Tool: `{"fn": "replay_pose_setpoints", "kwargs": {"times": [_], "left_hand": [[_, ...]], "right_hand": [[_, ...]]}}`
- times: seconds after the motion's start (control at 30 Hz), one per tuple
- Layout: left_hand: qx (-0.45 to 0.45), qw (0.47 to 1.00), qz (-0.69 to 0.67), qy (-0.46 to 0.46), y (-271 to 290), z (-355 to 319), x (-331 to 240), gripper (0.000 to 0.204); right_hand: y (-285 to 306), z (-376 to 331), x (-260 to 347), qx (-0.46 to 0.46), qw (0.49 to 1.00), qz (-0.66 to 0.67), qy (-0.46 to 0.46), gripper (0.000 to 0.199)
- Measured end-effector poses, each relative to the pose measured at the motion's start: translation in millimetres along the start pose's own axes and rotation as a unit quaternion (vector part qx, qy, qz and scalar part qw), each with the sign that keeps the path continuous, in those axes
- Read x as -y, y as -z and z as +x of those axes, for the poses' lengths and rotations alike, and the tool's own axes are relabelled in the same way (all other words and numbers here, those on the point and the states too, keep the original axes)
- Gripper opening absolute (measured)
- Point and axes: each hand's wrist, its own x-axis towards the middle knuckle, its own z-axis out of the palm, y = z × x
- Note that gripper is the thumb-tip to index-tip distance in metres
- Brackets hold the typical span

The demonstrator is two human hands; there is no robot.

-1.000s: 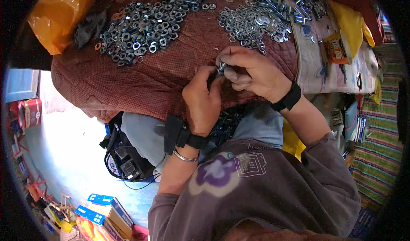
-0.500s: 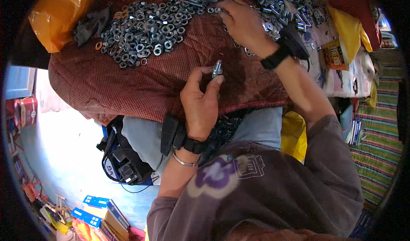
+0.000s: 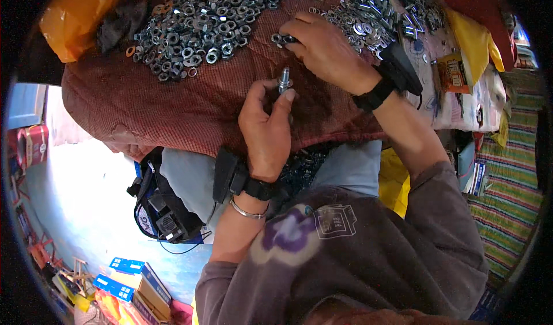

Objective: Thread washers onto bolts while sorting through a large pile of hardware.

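My left hand [image 3: 266,126] pinches an upright metal bolt [image 3: 284,78] between thumb and fingers, with what looks like a nut or washer around its shank. Up and to the right, my right hand [image 3: 328,54] is closed, palm down, its fingertips on a few small nuts [image 3: 276,38] just above the red-brown cloth [image 3: 219,103]. How many nuts it grips is partly hidden by the fingers. A large pile of hex nuts [image 3: 196,31] lies to the left of both hands. Flat washers [image 3: 362,30] are heaped beyond my right hand.
Loose bolts [image 3: 410,22] are piled along the far side. An orange plastic bag [image 3: 80,19] stands at the far left, beside a dark cloth [image 3: 121,30]. On the right lie a yellow bag [image 3: 469,34] and a small orange packet [image 3: 453,74]. Blue-and-white boxes [image 3: 135,284] sit lower left.
My right hand has come back toward me from the far piles, bringing a few nuts with it. My left hand still holds the bolt, slightly farther up in the view.
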Motion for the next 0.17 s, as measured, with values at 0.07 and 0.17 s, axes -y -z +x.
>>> {"fn": "replay_pose_setpoints", "kwargs": {"times": [0.07, 0.17], "left_hand": [[0.010, 0.998, -0.057, 0.005, -2, 0, 1, 0.010], [-0.010, 0.996, 0.031, -0.080, -1, 2, 11, 0.014]], "right_hand": [[0, 0, -3, -0.023, 0.999, 0.004, 0.021, 0.026], [19, -6, 10, 0.052, 0.986, 0.093, -0.131, 0.032]]}}
